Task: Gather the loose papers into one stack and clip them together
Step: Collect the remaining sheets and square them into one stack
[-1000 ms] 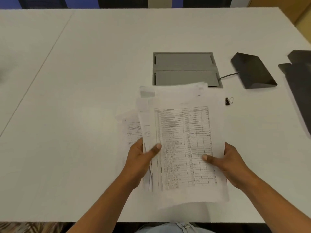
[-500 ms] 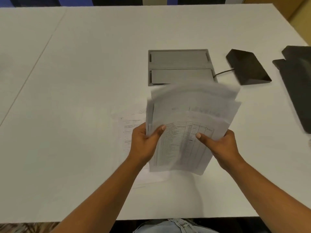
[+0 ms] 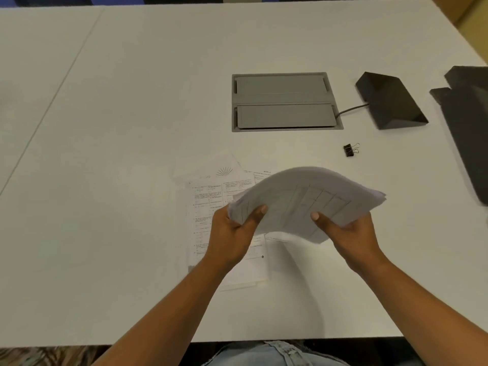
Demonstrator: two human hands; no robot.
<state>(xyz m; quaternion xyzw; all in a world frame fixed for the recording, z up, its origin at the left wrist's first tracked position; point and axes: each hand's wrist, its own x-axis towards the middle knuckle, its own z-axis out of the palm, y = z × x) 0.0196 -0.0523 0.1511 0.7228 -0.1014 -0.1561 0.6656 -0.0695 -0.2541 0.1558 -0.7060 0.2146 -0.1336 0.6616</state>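
Note:
Both hands hold a bundle of white papers (image 3: 303, 202) above the white table (image 3: 132, 128); the bundle bows upward and its far end points right. My left hand (image 3: 235, 233) grips its near left corner, thumb on top. My right hand (image 3: 348, 233) grips the near right edge, thumb on top as well. Under the bundle a few printed sheets (image 3: 211, 196) still lie flat on the table, partly hidden by my left hand. A small black binder clip (image 3: 350, 150) lies on the table beyond the bundle, to the right.
A grey cable hatch (image 3: 285, 101) is set into the table behind the papers. To its right sits a black wedge-shaped device (image 3: 388, 101) with a cable. A dark flat object (image 3: 467, 122) lies at the right edge. The table's near edge runs just above my lap.
The bundle has been lifted off the table, turned clockwise and tilted flatter. The sheets beneath it and the binder clip are now uncovered.

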